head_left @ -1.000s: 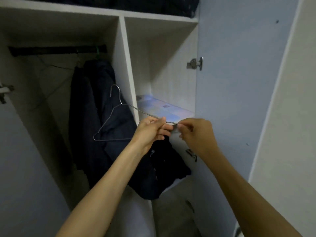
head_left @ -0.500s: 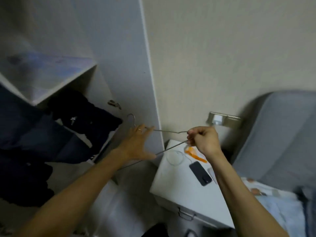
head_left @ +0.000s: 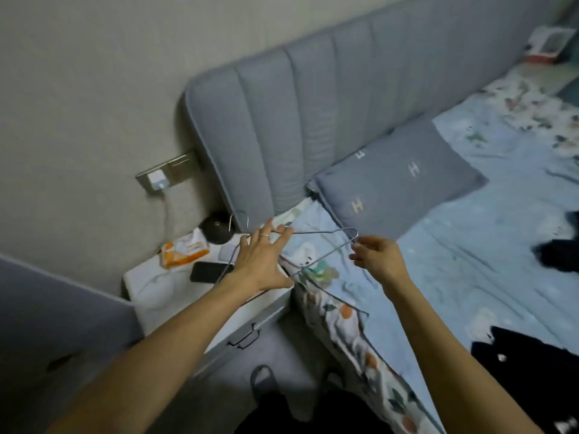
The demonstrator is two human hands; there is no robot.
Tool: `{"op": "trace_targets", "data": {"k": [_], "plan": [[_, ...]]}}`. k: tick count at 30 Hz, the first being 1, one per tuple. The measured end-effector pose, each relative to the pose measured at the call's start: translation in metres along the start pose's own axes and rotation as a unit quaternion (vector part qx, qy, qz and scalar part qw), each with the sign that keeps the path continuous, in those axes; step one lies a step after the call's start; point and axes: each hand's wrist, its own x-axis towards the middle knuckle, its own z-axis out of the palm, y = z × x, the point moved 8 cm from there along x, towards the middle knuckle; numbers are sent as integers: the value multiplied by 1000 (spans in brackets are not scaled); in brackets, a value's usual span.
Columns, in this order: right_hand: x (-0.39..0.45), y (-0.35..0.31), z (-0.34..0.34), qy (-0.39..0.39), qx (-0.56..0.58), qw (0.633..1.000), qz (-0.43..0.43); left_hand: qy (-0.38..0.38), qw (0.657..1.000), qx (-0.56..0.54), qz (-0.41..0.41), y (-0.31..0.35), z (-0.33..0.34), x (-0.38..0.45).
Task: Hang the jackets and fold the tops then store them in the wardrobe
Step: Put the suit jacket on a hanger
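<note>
Over the bed [head_left: 470, 277], the left hand [head_left: 260, 264] lay spread against a wire hanger [head_left: 316, 232] while the right hand [head_left: 377, 260] pinched its corner.

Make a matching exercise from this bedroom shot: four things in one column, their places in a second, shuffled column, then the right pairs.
Things:
1. wire hanger
2. phone
3. grey pillow
4. charger

Places:
A. plugged into the wall socket
B. on the bed against the headboard
C. between the left hand and right hand
D. flat on the white nightstand

Pairs: 1-C, 2-D, 3-B, 4-A
</note>
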Motion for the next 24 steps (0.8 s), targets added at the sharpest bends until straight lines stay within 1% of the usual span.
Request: {"op": "trace_targets", "data": {"k": [2, 4, 5, 7, 8, 10, 11, 15, 16, 18, 21, 22, 24], "plan": [[-11, 21, -53, 54, 6, 998, 9, -7, 998, 29, 50, 53, 9, 18], [-18, 41, -88, 82, -1, 997, 17, -23, 996, 60, 70, 89, 19, 31], [-21, 55, -117, 99, -7, 995, 22, -32, 993, 74, 89, 122, 24, 41], [-22, 73, -142, 100, -36, 994, 26, -50, 991, 84, 90, 148, 34, 53], [-23, 86, -164, 112, -45, 992, 31, -51, 989, 91, 104, 173, 40, 63], [-25, 101, -184, 115, -74, 990, 36, -54, 986, 104, 115, 198, 50, 74], [-29, 111, -197, 126, -81, 988, 48, -56, 982, 119, 135, 220, 55, 81], [-35, 137, -220, 145, -62, 984, 79, -70, 967, 167, 180, 273, 66, 118], [-31, 145, -227, 161, -53, 981, 91, -83, 961, 182, 194, 284, 72, 138], [-29, 150, -235, 184, -45, 976, 108, -134, 953, 195, 189, 288, 84, 165], [-20, 165, -251, 214, -33, 965, 149, -185, 944, 176, 209, 305, 101, 198], [-19, 170, -258, 220, -33, 962, 160, -189, 944, 149, 226, 316, 105, 201], [-24, 177, -267, 227, -26, 957, 178, -196, 946, 48, 253, 337, 111, 198]]}}
